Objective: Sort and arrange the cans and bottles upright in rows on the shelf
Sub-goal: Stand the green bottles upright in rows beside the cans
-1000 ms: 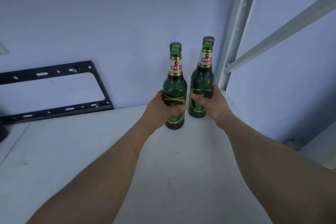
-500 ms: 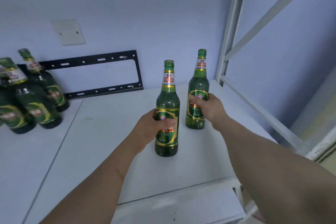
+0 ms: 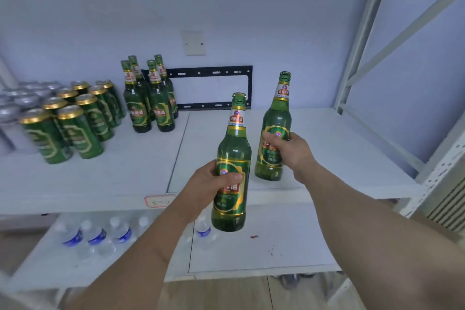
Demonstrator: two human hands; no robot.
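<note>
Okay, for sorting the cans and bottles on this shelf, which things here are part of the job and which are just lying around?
Part of the job:
- bottle in the left hand
- bottle in the right hand
- four standing bottles
- green cans
- silver cans
- water bottles on the lower shelf
- upper shelf

Just there:
- black wall bracket
- wall plate
- shelf label

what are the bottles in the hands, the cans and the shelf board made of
Bottle in the left hand and bottle in the right hand: likely green glass, glossy and see-through, with printed labels. Green cans: probably aluminium, with shiny gold rims and printed sides. Shelf board: matte white, perhaps painted metal or laminate; it cannot be told from this view.
</note>
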